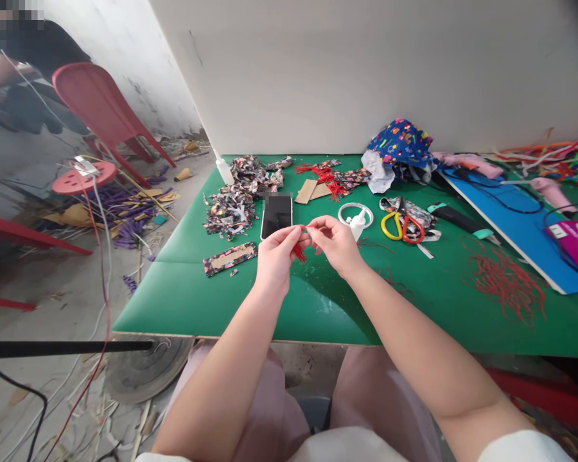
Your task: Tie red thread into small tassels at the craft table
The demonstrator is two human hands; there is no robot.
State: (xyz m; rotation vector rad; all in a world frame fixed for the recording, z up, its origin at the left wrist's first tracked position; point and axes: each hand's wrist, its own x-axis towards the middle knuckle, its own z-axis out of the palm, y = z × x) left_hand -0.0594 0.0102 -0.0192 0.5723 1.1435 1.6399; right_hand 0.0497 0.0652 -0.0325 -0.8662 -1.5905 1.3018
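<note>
Over the front part of the green table, my left hand (278, 253) and my right hand (337, 247) meet, fingers closed in a pinch. Between them is a small red thread tassel (299, 253), its strands hanging below the left fingers. A bit of red thread shows at the right fingertips. Just behind my left hand lies a phone (277, 217) with a dark screen. A white squeeze bottle (358, 224) stands behind my right hand, close to a white ring (345, 206). To the left is a floral fabric strip (230, 259) with a brown card centre.
Floral fabric pieces (241, 199) lie at back left, near finished red tassels (334, 186). Scissors (392, 228), a black-green tool (462, 221), loose red threads (508, 282) and a blue board (510, 224) lie right. A person (43, 48) is near a red chair (94, 96).
</note>
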